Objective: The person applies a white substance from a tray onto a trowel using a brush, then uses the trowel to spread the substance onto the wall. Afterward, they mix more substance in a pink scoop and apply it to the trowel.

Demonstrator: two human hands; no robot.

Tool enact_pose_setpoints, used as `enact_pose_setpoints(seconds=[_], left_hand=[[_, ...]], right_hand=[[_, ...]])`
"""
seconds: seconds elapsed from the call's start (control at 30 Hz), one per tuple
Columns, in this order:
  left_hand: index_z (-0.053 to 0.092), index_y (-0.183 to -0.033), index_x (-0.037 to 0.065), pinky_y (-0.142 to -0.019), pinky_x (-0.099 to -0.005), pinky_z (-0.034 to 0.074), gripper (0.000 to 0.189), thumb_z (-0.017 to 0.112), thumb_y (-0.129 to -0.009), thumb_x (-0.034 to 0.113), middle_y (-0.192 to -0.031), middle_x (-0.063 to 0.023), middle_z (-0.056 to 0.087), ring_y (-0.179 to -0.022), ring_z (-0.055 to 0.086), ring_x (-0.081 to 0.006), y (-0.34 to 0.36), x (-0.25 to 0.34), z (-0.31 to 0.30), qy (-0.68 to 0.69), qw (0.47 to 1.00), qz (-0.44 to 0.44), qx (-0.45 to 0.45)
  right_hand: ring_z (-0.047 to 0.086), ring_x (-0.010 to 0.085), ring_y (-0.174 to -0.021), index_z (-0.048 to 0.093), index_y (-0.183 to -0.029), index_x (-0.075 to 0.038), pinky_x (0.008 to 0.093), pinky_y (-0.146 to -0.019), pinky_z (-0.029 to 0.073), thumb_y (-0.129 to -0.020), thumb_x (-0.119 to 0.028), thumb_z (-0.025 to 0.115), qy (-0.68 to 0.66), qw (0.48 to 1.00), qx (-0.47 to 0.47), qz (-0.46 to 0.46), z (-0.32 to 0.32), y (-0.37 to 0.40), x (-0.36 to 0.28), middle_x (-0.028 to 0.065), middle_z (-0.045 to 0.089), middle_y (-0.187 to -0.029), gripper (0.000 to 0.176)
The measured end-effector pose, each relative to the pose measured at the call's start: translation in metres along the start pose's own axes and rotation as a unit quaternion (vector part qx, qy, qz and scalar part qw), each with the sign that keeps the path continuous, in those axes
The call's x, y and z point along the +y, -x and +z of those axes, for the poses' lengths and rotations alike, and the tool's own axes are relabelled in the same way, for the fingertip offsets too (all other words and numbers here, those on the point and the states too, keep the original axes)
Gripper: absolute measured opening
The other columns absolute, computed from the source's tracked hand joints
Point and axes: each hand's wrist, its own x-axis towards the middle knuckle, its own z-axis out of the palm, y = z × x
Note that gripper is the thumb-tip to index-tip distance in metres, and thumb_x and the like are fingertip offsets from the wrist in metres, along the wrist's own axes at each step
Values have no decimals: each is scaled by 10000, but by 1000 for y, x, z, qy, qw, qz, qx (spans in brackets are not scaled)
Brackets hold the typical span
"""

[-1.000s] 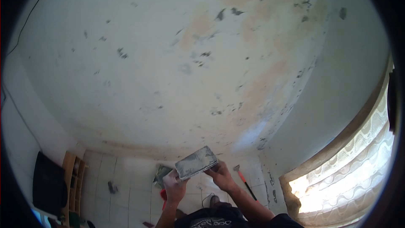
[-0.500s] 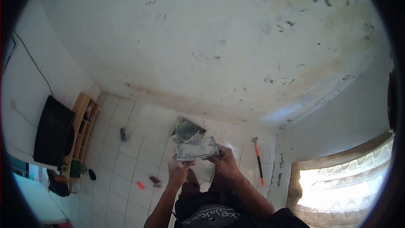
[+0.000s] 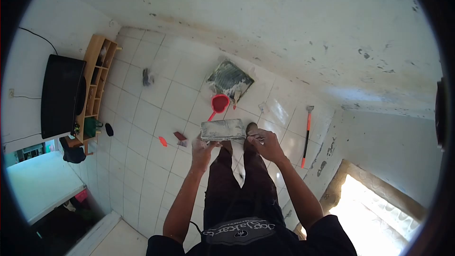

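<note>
- A grey rectangular block (image 3: 222, 129) is held level in front of the legs, above the tiled floor (image 3: 142, 168). Its upper face and near side are smeared with a pale paste.
- By the left hand (image 3: 203, 151) the left end is grasped from the near side. By the fingers of the right hand (image 3: 268, 146) the right end is grasped, with the rest of this hand lying outside the block.
- Near the far edge of the floor, a dark sheet (image 3: 232, 79) is laid, and much pale paste is seen upon it. A red pan (image 3: 220, 104) is placed just beside its near corner.
- A scraper (image 3: 307, 137) with a red and black handle is left near the right edge of the floor, touched by neither hand.
- As for how far things are advanced: paste is already spread on the block and the sheet. On the wall (image 3: 332, 9), dark chipped marks (image 3: 363, 53) are seen uncovered, and the block is held apart from it. Whether any part of the wall is finished cannot be told.
</note>
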Motion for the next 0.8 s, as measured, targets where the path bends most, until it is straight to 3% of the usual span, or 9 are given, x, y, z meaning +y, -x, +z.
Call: enact_pose_setpoints(seconds=[0.13, 0.2, 0.23, 0.3, 0.33, 0.47, 0.57, 0.8], left_hand=[[643, -1145, 7, -741, -332, 590, 219, 689, -959, 112, -1037, -74, 698, -918, 672, -169, -19, -46, -16, -11, 998, -51, 46], [635, -1154, 23, -751, -331, 587, 218, 674, -971, 135, -1041, -66, 680, -942, 659, -170, -34, -73, -26, -15, 997, -60, 56], [628, -1162, 39, -761, -329, 583, 218, 659, -983, 159, -1045, -59, 662, -965, 647, -172, -42, -87, -32, -19, 996, -63, 64], [602, -1200, 35, -777, -341, 590, 243, 641, -995, 160, -1093, -62, 640, -987, 633, -172, -71, -117, -48, -21, 996, -56, 69], [587, -1230, 27, -802, -347, 591, 279, 642, -999, 174, -1128, -69, 634, -1015, 634, -178, -88, -131, -59, -34, 995, -41, 85], [552, -1296, -7, -882, -364, 585, 388, 654, -1004, 227, -1229, -102, 618, -1104, 636, -202, -157, -165, -81, -46, 988, 17, 148], [512, -1322, -25, -903, -365, 591, 496, 679, -990, 303, -1273, -121, 603, -1151, 626, -216, -214, -197, -108, -43, 989, 49, 130], [496, -1352, -14, -902, -366, 598, 556, 680, -984, 360, -1254, -104, 606, -1136, 635, -214, -305, -278, -119, -5, 985, 112, 128]], right_hand=[[729, 347, -946, 708, -1103, 40, 408, -852, 575, -902, -158, 697, 93, 994, -25, 48, -1, -38, 90, 231, 733, -1037, 282], [701, 422, -965, 713, -1025, 30, 475, -873, 565, -909, -191, 658, 161, 985, -31, 49, 9, -60, 148, 242, 722, -1001, 256], [701, 422, -965, 713, -1025, 30, 475, -873, 565, -909, -191, 658, 162, 985, -33, 53, 12, -73, 162, 242, 722, -1001, 256], [702, 417, -919, 695, -1000, 2, 493, -837, 569, -891, -177, 673, 332, 939, -50, 73, 18, -104, 196, 226, 720, -979, 210], [685, 437, -953, 685, -1016, -20, 536, -850, 552, -900, -209, 664, 334, 939, -24, 81, 24, -122, 225, 237, 705, -979, 223], [675, 449, -969, 681, -1027, -36, 538, -863, 548, -908, -236, 659, 370, 922, -35, 110, 32, -195, 297, 263, 688, -991, 234], [677, 452, -979, 657, -1028, -25, 524, -864, 553, -906, -262, 644, 377, 920, -58, 90, 48, -251, 355, 290, 667, -1035, 267], [679, 421, -990, 647, -1076, -26, 505, -838, 558, -894, -207, 664, 440, 885, -153, 2, 112, -350, 446, 254, 661, -1044, 257]])
